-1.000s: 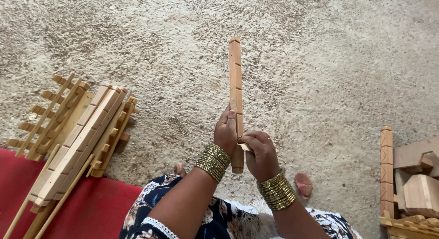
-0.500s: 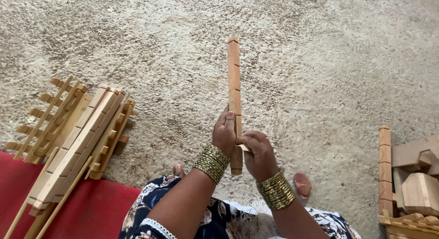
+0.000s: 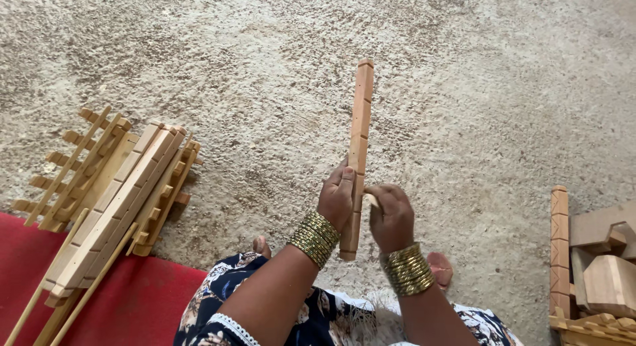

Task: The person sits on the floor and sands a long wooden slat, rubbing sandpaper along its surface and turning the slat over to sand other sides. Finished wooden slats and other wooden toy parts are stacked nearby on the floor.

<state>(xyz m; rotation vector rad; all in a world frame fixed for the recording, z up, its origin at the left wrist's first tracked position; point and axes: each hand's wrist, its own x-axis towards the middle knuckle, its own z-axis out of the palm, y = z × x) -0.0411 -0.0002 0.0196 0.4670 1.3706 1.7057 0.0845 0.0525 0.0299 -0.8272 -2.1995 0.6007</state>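
- Holding a long notched wooden bar (image 3: 358, 147) near its lower end, the left hand (image 3: 336, 199) has its grip closed around it, so most of the bar rises free above the grip.
- The right hand (image 3: 391, 217) pinches a small pale wooden piece (image 3: 372, 199) just beside the bar, its grip closed on it (likely to fit a notch).
- The bar's long axis runs away from the body, top end tilted slightly right, over the floor (image 3: 490, 107).
- Left of the grip, a stack of wooden racks (image 3: 109, 194) lies partly on a red cloth (image 3: 132, 299).
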